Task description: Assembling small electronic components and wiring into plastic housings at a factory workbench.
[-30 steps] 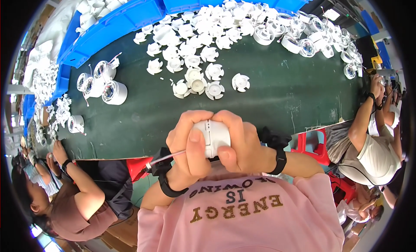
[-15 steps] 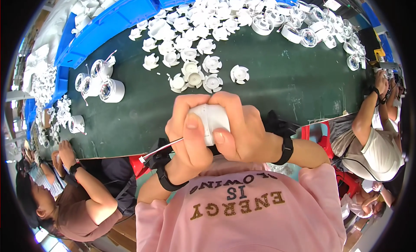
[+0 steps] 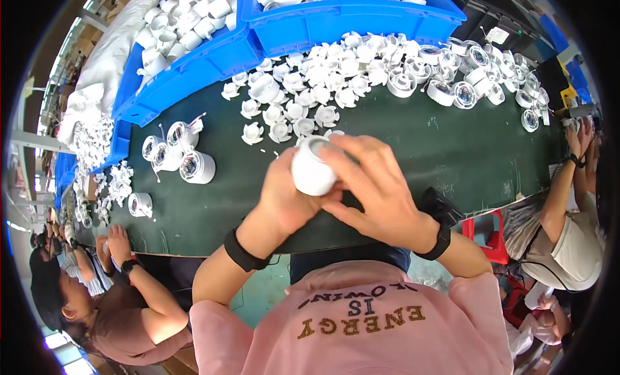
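Observation:
A white, rounded cylindrical housing (image 3: 313,173) is held up in front of my chest, above the table edge. Its ring-shaped open end tilts up and away from me. My left hand (image 3: 282,193) cups it from the left and below, its fingers partly hidden behind the part. From the right, my right hand (image 3: 381,193) lays its fingertips over the housing's upper rim, with the thumb low beside it. Just beyond the hands lie loose white finned plastic pieces (image 3: 303,126) on the dark green table (image 3: 445,155).
Blue bins (image 3: 361,20) of white parts line the far side. White round units with clear fronts (image 3: 465,94) are piled at far right; several more (image 3: 196,167) stand at left. Co-workers sit on the left (image 3: 135,297) and right (image 3: 549,239).
The housing has been turned, so its open end shows and the wire with its white plug is out of sight. My two-handed squeeze has loosened. The view has shifted, showing more of the bins.

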{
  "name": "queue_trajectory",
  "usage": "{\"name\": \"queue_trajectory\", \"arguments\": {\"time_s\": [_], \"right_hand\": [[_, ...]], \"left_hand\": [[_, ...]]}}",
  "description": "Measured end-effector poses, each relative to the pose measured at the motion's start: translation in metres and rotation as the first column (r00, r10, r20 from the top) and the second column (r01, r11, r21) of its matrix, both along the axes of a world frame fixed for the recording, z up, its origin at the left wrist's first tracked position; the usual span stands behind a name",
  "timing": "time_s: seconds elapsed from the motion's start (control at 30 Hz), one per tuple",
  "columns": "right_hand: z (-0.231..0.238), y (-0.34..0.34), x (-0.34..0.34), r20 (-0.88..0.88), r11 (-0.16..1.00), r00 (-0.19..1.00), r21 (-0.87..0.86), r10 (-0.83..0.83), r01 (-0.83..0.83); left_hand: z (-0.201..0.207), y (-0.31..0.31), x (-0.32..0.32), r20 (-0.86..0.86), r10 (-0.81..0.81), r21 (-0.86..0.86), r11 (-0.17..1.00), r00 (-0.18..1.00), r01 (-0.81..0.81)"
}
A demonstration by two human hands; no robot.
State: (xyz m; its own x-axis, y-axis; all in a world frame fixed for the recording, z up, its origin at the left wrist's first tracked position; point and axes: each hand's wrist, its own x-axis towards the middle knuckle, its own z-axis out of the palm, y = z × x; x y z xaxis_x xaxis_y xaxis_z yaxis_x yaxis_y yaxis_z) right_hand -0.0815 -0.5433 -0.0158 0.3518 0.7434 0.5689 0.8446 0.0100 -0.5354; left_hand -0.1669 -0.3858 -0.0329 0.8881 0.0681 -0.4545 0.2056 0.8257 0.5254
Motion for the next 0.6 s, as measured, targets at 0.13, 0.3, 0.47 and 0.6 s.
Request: {"name": "queue_trajectory", "arguments": {"time_s": [0.13, 0.3, 0.47, 0.6], "right_hand": [[-0.005, -0.003, 0.01, -0.07, 0.993, 0.996, 0.1, -0.056, 0.063], [-0.005, -0.047, 0.017, -0.873, 0.98, 0.486, 0.123, 0.032, 0.155], [-0.008, -0.069, -0.003, -0.975, 0.942, 0.01, 0.219, 0.224, 0.254], [-0.017, -0.074, -0.02, -0.936, 0.944, 0.316, -0.043, -0.152, 0.327]], "left_hand": [[0.02, -0.013, 0.002, -0.016, -0.308, -0.037, 0.951, 0.951, 0.307], [0.068, 0.078, 0.018, -0.028, -0.423, 0.83, 0.495, 0.906, 0.257], [0.065, 0.281, 0.082, 0.143, 0.244, 0.947, -0.314, 0.959, -0.062], [0.05, 0.395, 0.082, -0.097, 0.476, 0.773, -0.517, 0.874, 0.367]]}}
